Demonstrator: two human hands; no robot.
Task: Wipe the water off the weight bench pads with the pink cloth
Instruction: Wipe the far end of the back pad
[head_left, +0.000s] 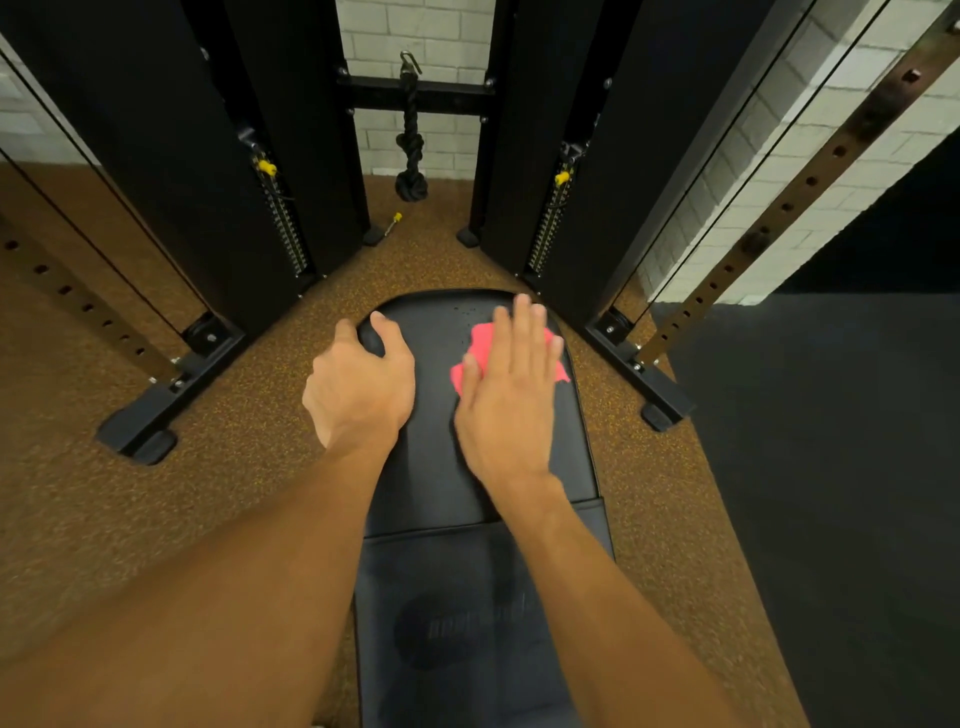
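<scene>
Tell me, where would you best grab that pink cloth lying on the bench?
Pinch the cloth from above, at the edge poking out left of the right hand. It lies flat on the pad, pressed under straight fingers, so probably only its loose edges are free to lift.

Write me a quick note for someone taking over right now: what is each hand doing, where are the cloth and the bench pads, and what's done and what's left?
Left hand: grips the far left corner of the far pad, steadying it.
Right hand: flat, fingers straight, pressing the pink cloth onto the far right part of that pad.
Done: wiping has begun on the far pad; how much is dry cannot be told.
Left: droplets show by the pad's far edge, just beyond the cloth. After that, the near pad, which the cloth is not touching.
</scene>
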